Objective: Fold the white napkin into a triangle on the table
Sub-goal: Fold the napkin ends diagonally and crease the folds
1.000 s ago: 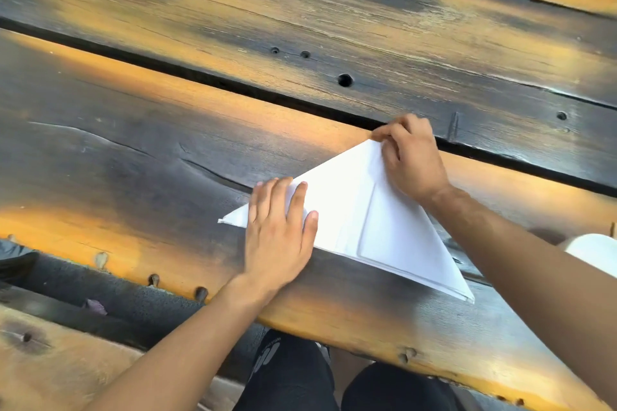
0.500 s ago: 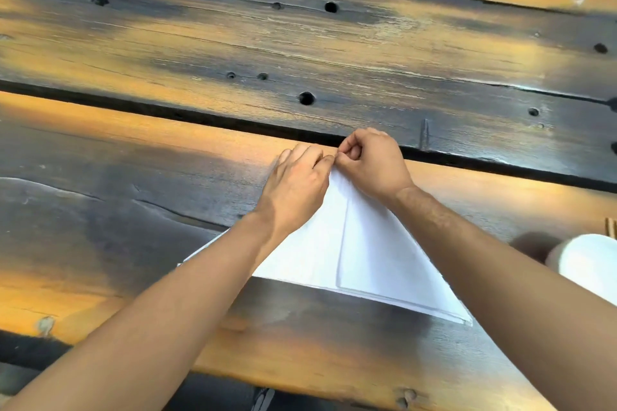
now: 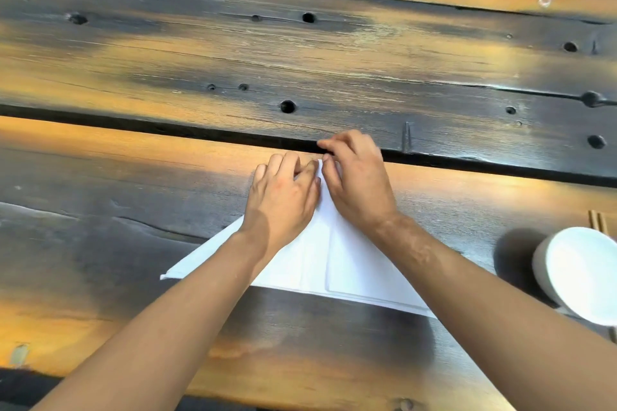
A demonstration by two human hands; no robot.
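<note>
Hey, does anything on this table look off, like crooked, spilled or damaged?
Nothing spilled. The white napkin lies flat as a triangle, both hands at its far tip: left hand, right hand. The wooden table is weathered, with dark holes and cracks. A white bowl looks tilted at the right edge.

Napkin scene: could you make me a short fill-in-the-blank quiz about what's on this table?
1. The napkin lies folded in the shape of a ____.
2. Both hands, left and right, meet at its ____ corner.
3. The table is made of ____.
4. The round thing at the right edge, a bowl, is coloured ____.

Answers: triangle; far; wood; white
</note>
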